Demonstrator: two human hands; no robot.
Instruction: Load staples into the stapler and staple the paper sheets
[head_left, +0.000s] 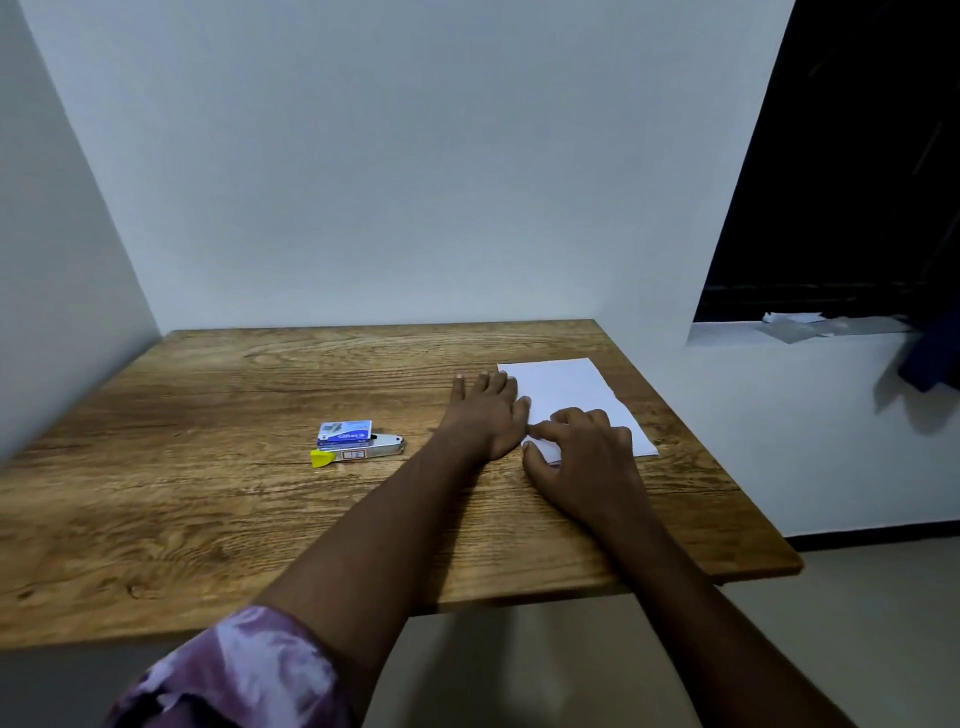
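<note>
paper sheets (571, 395) on the table (208, 493), left hand (488, 415) flat against their edge, right hand (584, 457) curled over the near corner, can't tell if it's pinching.

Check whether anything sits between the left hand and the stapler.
Nothing visible. Only bare table lies between the left hand, flat at the left edge of the paper sheets, and the stapler to its left. The blue staple box sits against the stapler's far side, off that path.
</note>
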